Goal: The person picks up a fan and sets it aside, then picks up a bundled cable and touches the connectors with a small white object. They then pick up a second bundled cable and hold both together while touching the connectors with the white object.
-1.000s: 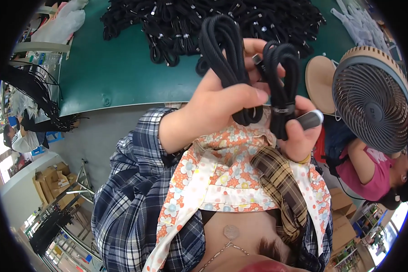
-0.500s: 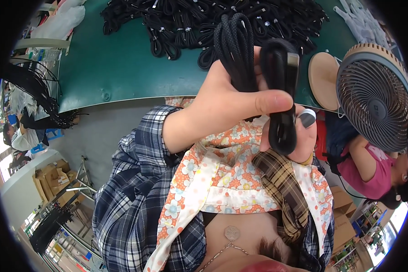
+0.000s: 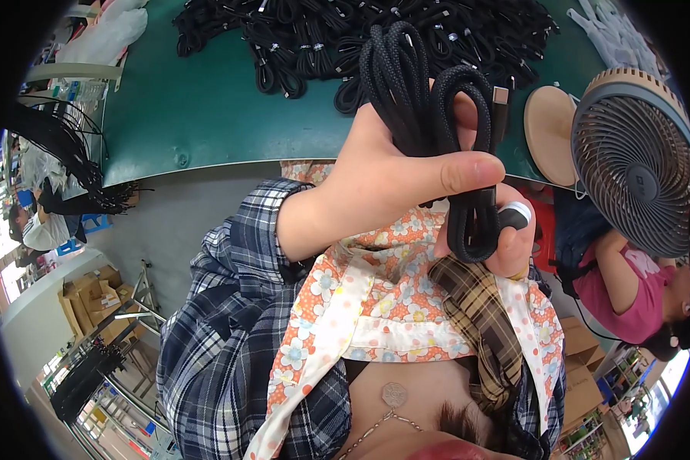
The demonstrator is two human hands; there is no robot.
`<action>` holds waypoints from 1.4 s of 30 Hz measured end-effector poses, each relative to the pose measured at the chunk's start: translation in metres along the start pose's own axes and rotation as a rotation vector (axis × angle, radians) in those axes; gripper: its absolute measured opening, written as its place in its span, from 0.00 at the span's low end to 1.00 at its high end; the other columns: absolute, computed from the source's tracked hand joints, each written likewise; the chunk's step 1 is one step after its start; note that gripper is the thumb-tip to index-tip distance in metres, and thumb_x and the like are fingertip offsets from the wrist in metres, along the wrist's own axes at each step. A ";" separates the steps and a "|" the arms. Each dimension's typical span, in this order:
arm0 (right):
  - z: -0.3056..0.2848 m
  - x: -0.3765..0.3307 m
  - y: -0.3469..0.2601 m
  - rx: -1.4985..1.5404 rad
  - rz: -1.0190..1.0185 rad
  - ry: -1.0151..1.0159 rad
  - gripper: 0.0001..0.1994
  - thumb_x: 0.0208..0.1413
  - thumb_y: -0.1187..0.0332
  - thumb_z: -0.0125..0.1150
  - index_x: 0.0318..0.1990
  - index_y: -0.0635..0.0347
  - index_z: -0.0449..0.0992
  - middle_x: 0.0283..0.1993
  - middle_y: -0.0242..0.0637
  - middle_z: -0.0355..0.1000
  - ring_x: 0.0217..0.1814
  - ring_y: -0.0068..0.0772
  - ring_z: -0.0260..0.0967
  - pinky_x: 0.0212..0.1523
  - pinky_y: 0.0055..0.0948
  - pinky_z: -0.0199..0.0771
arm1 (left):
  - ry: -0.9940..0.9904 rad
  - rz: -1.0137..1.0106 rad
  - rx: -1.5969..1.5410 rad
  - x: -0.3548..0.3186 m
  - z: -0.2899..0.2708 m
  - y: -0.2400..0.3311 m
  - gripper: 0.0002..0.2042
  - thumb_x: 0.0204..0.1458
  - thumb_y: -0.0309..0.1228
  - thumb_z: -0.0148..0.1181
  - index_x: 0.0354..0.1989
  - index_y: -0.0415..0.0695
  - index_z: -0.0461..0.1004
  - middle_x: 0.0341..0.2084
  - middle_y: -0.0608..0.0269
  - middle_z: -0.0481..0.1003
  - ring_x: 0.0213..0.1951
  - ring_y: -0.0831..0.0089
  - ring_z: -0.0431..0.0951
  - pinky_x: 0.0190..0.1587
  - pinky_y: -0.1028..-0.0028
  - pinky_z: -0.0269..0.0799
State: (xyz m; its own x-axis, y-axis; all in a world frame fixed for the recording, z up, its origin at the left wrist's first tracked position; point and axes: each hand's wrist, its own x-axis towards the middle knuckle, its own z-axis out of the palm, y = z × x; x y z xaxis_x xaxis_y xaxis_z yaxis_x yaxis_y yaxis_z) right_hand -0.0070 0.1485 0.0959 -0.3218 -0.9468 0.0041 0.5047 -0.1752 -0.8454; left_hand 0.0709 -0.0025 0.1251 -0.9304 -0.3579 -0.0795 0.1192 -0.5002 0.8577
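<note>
My left hand [image 3: 414, 165] is closed around coiled black braided cables [image 3: 397, 77], thumb across the front, above the table's near edge. A second looped coil [image 3: 461, 88] sits under that thumb, its metal-tipped plug [image 3: 500, 103] sticking up at the right. Behind this coil's lower loop, my right hand [image 3: 515, 249] is curled, with skin showing on both sides of it. A dark band with a white edge [image 3: 515, 216] covers part of a right finger. Most of the right fingers are hidden by the cable.
Many bundled black cables [image 3: 307, 46] are heaped at the back of the green table [image 3: 207, 115]. A fan [image 3: 636, 172] with a round tan base stands at the right. Beyond it sits a person in pink [image 3: 617, 291]. Loose black cables [image 3: 61, 153] hang at the left.
The coil under my left thumb has turned, so its upper loop opens and the plug stands out at its right. The right hand's banded finger has shifted beside the lower loop.
</note>
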 end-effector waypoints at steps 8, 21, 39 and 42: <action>-0.003 0.000 0.002 0.029 -0.033 -0.096 0.25 0.47 0.61 0.52 0.43 0.78 0.60 0.30 0.44 0.66 0.28 0.27 0.66 0.28 0.22 0.67 | -0.039 0.012 0.020 0.001 -0.004 -0.003 0.18 0.35 0.26 0.63 0.35 0.39 0.64 0.24 0.68 0.67 0.26 0.82 0.66 0.28 0.83 0.64; -0.002 -0.004 0.006 0.016 -0.010 -0.072 0.22 0.48 0.63 0.50 0.45 0.76 0.59 0.34 0.45 0.66 0.32 0.27 0.66 0.33 0.24 0.67 | -0.015 -0.004 0.026 -0.003 -0.003 -0.001 0.15 0.34 0.25 0.64 0.31 0.40 0.66 0.24 0.70 0.66 0.28 0.84 0.65 0.31 0.84 0.63; 0.007 0.001 -0.001 0.019 -0.054 0.090 0.29 0.49 0.55 0.47 0.46 0.79 0.58 0.25 0.44 0.68 0.12 0.11 0.53 0.14 0.11 0.53 | 0.061 0.117 -0.155 0.002 -0.006 -0.007 0.13 0.39 0.26 0.61 0.31 0.39 0.63 0.25 0.66 0.69 0.27 0.78 0.71 0.27 0.80 0.68; 0.007 0.001 0.000 0.023 -0.063 0.106 0.29 0.49 0.55 0.47 0.46 0.79 0.58 0.24 0.43 0.68 0.11 0.10 0.51 0.13 0.10 0.51 | 0.054 0.130 -0.138 0.002 -0.006 -0.007 0.13 0.39 0.25 0.61 0.31 0.40 0.63 0.25 0.65 0.69 0.27 0.78 0.71 0.27 0.80 0.68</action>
State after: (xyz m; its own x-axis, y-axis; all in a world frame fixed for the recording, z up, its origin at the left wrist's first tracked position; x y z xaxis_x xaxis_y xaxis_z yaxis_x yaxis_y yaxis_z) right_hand -0.0017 0.1457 0.1000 -0.4358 -0.9000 -0.0012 0.4989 -0.2405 -0.8326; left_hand 0.0702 -0.0047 0.1153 -0.8848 -0.4660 -0.0031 0.2867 -0.5495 0.7847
